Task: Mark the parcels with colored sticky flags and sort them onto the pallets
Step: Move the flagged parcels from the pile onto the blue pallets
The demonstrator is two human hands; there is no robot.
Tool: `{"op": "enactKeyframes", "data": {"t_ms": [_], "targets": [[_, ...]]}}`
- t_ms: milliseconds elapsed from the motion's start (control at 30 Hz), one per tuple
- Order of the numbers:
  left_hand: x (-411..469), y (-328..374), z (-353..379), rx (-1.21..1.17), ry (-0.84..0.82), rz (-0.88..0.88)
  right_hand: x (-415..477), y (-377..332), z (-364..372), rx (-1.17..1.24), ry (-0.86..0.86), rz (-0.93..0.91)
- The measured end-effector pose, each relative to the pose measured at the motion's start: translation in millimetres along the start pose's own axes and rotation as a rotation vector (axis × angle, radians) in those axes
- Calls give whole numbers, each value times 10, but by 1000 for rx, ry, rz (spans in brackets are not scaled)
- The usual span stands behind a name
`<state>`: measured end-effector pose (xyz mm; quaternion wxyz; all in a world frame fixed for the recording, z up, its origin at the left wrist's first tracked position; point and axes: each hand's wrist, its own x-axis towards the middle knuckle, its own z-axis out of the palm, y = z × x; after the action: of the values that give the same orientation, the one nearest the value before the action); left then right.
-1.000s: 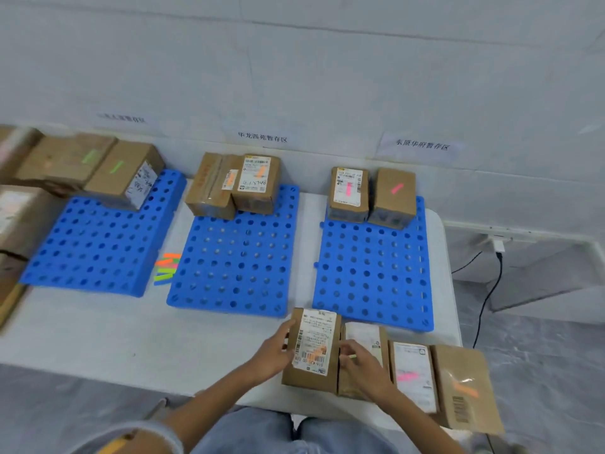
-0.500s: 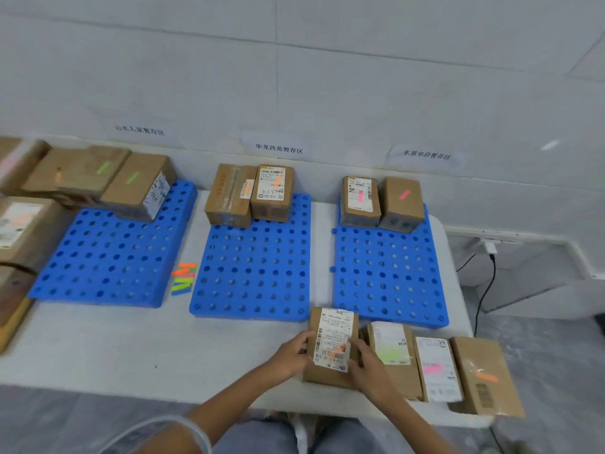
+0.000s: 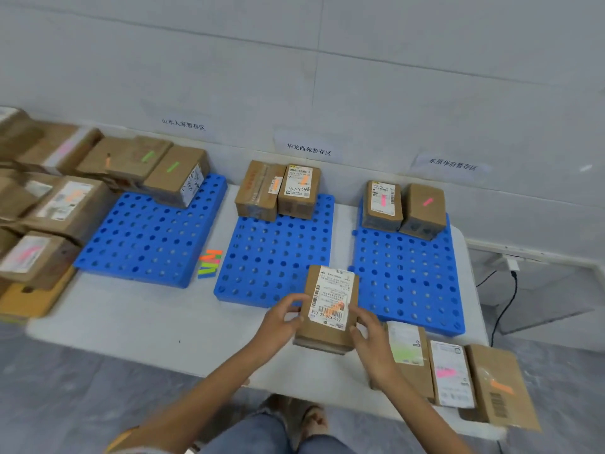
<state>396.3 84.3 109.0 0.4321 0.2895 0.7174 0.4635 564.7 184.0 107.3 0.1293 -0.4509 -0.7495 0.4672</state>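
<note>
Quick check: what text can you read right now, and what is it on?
"山水人家暂存区": left wall sign
"华龙西苑暂存区": middle wall sign
"东原华府暂存区": right wall sign
"516-K20-00 028": held parcel, on its label
"4-1-5548", handwritten, roughly: middle pallet parcel
All other labels: too blurred to read.

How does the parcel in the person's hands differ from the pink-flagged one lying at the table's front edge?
The held parcel carries an orange flag; the pink-flagged parcel a pink one. The held parcel is gripped by the left hand and right hand; the pink-flagged parcel lies untouched on the table. Both are brown cardboard with white labels.
</note>
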Motion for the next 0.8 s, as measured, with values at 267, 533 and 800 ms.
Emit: {"op": "enactKeyframes", "data": {"t_ms": [267, 533, 800], "targets": [[404, 55, -860, -25, 224, 47, 614, -719, 675, 181, -138, 4], [972, -281, -1740, 55, 250, -43, 1274, -1295, 1582, 236, -238, 100], [1412, -340, -2051, 11, 171, 27, 1716, -1484, 1790, 165, -226, 102]]}}
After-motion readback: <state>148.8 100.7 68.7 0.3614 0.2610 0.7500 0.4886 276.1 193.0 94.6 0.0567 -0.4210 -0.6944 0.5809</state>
